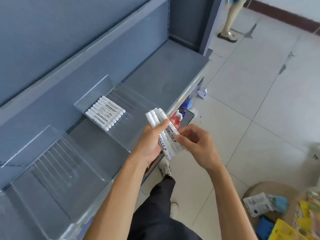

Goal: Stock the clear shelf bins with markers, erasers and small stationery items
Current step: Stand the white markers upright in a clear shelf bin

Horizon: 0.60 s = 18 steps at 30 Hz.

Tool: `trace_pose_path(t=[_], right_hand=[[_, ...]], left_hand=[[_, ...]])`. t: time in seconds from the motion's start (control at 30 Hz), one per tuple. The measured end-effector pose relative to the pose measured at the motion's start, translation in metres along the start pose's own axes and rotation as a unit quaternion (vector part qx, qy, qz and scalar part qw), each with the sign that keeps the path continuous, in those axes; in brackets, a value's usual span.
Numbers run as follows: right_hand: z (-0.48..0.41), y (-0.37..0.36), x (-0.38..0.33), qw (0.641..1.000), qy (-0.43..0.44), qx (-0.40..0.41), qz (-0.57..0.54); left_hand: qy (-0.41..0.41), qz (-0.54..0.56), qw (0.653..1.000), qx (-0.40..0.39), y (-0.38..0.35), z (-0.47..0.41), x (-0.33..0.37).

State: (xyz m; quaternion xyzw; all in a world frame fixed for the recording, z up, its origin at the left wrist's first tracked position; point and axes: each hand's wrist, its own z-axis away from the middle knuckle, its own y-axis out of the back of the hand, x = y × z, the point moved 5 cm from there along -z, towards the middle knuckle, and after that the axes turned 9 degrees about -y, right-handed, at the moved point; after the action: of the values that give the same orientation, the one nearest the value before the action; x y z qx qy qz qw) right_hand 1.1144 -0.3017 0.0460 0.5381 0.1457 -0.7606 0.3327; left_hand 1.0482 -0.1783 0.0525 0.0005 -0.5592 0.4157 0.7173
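My left hand (150, 142) grips a bundle of white markers (161, 129) above the shelf's front edge, caps pointing up and away. My right hand (197, 144) pinches the lower part of one marker in that bundle with thumb and fingertips. A clear acrylic bin (121, 129) on the grey shelf holds a flat row of several white markers (105, 115) against its back. A second clear bin (57, 163) stands to the left with nothing in it.
The grey shelf (164, 75) runs away to the right. A box of packaged stationery (294, 215) sits on the tiled floor at lower right. Another person's leg and sandal (227, 34) stand at the aisle's far end. A scrap of packaging (201, 93) lies on the floor.
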Motion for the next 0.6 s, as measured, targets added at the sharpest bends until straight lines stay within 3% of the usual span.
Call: trace_pose_path(t=[0.13,0.3,0.6], right_hand=[[-0.082,0.002,-0.027,1.000,-0.001,0.002,0.026],[-0.171,-0.014,-0.068,0.995,0.001,-0.057,0.077],[-0.257,-0.068,-0.084,0.961,-0.018,-0.213,0.173]], left_hand=[[-0.009,0.049,0.997,0.059,0.002,-0.072,0.019],[-0.049,0.108,0.984,0.134,0.023,-0.138,0.055],[-0.094,0.145,0.952,0.255,0.069,-0.175,0.078]])
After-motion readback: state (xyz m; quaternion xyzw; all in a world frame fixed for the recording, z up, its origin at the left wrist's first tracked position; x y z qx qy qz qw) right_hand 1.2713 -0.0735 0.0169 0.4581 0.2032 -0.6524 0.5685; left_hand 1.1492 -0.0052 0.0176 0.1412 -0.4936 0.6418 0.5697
